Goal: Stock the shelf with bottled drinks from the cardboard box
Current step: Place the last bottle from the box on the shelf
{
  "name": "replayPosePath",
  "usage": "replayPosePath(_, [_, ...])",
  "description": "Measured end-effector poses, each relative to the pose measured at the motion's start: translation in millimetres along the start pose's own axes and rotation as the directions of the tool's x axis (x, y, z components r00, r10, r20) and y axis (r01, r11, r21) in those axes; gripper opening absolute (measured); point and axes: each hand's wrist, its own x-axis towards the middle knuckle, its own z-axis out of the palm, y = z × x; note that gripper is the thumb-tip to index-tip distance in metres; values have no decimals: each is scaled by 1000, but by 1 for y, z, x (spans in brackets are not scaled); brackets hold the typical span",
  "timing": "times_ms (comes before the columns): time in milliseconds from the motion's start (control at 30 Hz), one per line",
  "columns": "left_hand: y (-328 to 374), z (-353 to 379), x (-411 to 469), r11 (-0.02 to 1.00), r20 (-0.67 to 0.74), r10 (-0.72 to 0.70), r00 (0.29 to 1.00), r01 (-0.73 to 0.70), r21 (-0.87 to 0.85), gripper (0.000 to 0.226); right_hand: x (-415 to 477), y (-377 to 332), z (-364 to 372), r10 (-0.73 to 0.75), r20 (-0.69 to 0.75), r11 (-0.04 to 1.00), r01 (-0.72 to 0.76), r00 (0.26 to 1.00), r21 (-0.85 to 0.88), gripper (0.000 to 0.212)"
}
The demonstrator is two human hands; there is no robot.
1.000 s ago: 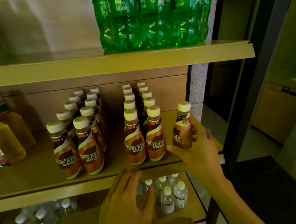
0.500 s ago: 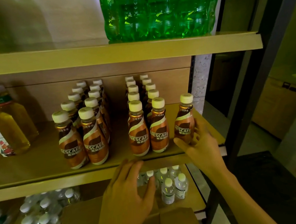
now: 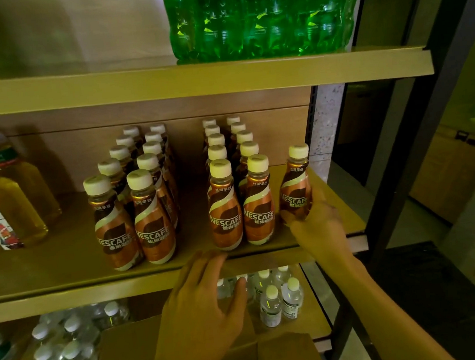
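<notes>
A brown white-capped plastic coffee bottle (image 3: 296, 191) is gripped low by curled fingers of the right hand (image 3: 317, 224), upright at the wooden shelf's (image 3: 63, 262) right end; the left hand (image 3: 198, 316) is spread loosely, empty.

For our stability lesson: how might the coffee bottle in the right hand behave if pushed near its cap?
Probably tips rather than slides: the coffee bottle is tall on a small base. Its glossy surface looks slippery where the right hand grips. Round, it may roll if toppled.

Dim, yellow-green cast; green bottles (image 3: 257, 13) glow backlit; lower shelf (image 3: 153, 279) murky; wide-angle bending at edges.
</notes>
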Motion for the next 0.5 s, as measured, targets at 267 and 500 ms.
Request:
replayPosePath(267, [-3, 2, 7, 1000, 24, -3, 1000, 2, 10, 53, 68, -1, 18, -13, 65, 1000, 14, 998, -11, 61])
replayPosePath(500, [-6, 4, 11, 999, -2, -21, 1000, 21, 32, 55, 123, -17, 32, 26, 188, 996, -8, 982, -93, 50])
